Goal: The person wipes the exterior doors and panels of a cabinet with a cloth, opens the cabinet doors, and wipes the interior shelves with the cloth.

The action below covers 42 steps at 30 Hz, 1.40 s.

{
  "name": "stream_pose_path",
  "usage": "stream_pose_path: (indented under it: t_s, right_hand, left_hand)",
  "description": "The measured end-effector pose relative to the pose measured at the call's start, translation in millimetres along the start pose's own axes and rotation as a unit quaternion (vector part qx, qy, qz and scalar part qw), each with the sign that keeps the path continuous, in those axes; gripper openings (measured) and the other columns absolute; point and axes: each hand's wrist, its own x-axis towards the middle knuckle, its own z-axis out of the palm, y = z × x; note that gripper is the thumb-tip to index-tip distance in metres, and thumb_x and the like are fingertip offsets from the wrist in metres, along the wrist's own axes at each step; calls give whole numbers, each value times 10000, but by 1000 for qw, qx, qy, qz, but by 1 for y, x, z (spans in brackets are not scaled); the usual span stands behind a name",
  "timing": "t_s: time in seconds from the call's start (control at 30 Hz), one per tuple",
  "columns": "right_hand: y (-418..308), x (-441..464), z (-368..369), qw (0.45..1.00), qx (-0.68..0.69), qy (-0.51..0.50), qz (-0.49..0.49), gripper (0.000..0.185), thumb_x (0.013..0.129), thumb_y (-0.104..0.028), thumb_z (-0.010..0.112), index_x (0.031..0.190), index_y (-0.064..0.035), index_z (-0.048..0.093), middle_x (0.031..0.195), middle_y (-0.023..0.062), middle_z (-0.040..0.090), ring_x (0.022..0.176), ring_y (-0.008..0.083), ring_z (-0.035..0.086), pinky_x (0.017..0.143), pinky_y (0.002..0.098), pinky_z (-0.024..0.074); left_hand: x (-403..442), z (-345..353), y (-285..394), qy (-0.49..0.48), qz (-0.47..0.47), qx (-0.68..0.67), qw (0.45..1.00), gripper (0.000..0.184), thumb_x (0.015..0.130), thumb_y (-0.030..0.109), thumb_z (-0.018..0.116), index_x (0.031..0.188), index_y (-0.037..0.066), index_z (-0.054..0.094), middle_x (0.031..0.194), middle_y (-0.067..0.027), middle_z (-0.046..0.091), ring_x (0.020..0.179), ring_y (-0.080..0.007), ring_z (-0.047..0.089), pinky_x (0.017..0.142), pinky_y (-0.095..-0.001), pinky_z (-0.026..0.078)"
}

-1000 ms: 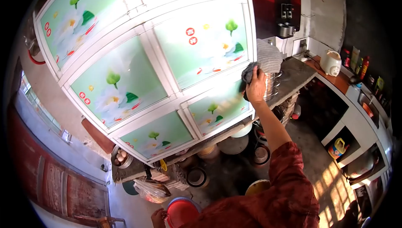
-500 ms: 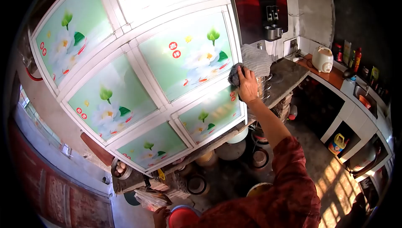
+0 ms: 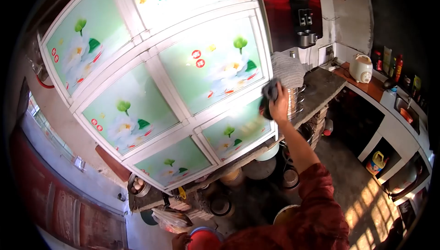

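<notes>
Right now, a dark cloth is bunching up under my right hand, near the right edge of the white-framed cabinet, between an upper and a lower flowered panel. My fingers are curling over it, nearly closed, and my arm is reaching out at full stretch. Just beyond that edge, a grey towel is draping over a stack of steel pots, which is standing on the rough table. As I judge it, that closeness is creating the main risk: a swing too far past the frame could be catching the towel or knocking the pots. Leaning hard at this reach could also be jolting the cabinet, and a loose fold of cloth could be snagging on its edge.

Down below, my left hand is hovering at or beside a red basin; I cannot tell how far open it is, or whether it is gripping the rim. A careless pull there could be tipping the basin. By the cabinet's lower corner, a metal bowl is holding eggs, so a bump to that corner could be cracking some. Farther off, a rice cooker is sitting well apart on the right.
</notes>
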Motion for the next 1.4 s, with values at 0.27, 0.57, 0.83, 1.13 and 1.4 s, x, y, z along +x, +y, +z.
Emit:
stream_pose_path:
  t_s: [0.27,0.57,0.83,1.13,1.4]
  right_hand:
    - [-33,-11,22,985,-173,-19,3,850,713,-37,704,1429,29,250,1337,288,362,1140,449,406,997,479,347]
    - [-141,-81,51,988,-56,-112,-90,983,663,3,680,1457,56,102,1331,364,280,1145,489,358,1003,498,325]
    - [-210,-130,63,968,53,-145,-199,747,672,41,644,1374,27,389,1277,297,386,1076,455,451,930,479,393]
    - [-143,-154,40,942,26,-241,-231,662,636,41,620,1286,17,495,1224,257,457,1054,439,482,913,474,411]
    - [-171,-112,43,927,37,-203,-315,602,641,37,612,1236,-35,562,1203,199,495,1032,383,511,852,443,441]
  left_hand:
    - [-44,27,22,63,-12,-76,995,260,864,147,591,1041,-42,607,846,-140,672,710,-211,660,637,-283,532]
    - [-32,50,29,33,-17,-81,996,235,874,173,590,1030,3,631,852,-94,674,722,-172,653,641,-264,522]
    - [-19,47,1,14,-26,-94,995,233,881,172,568,1027,2,630,864,-85,667,745,-166,648,669,-267,537]
    - [-40,10,-30,84,-31,-159,983,233,861,161,580,1019,-8,603,823,-102,652,718,-197,648,646,-283,544]
    - [-36,3,-19,109,-31,-181,977,200,843,123,577,985,-12,615,797,-101,655,659,-184,644,595,-273,541]
